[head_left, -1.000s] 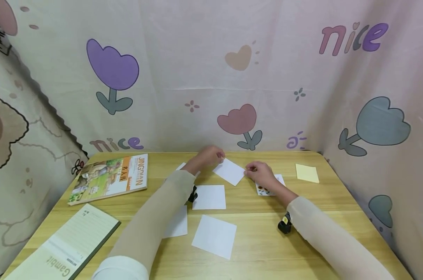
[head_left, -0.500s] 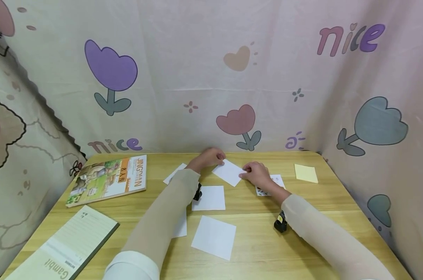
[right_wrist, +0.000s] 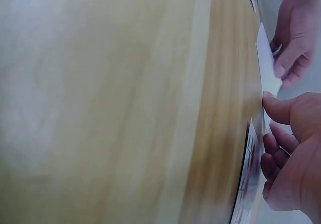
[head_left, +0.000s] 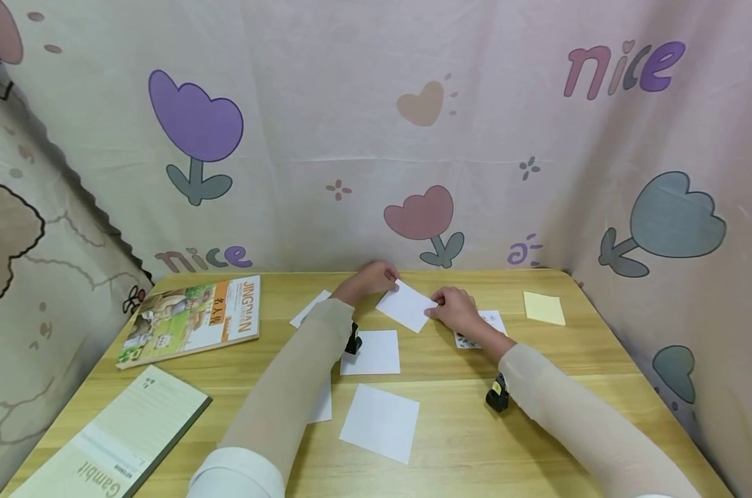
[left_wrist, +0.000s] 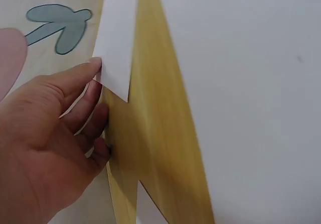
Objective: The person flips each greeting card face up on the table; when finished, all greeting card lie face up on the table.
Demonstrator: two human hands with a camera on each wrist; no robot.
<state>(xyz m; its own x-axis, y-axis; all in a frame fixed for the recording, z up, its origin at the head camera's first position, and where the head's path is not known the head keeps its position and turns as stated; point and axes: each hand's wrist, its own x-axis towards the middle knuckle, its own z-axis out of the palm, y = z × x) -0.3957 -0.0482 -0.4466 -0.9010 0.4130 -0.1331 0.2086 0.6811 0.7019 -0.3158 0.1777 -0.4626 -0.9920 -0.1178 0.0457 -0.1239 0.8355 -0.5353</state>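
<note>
A plain white square of paper (head_left: 405, 306), crisp-edged and turned cornerwise, spans the gap between the two hands. The left hand (head_left: 376, 278) pinches one corner between thumb and fingers; the right hand (head_left: 458, 310) pinches it near another. Partly hidden by that hand is a printed card (head_left: 493, 321) (small marks on white), and farther right, a pale yellow sheet (head_left: 544, 308). A second white sheet (head_left: 380, 354) lies on the near side of the left hand.

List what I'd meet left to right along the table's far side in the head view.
Colourful book → partly hidden white sheet → left grip → held white sheet → right grip → yellow paper.
</note>
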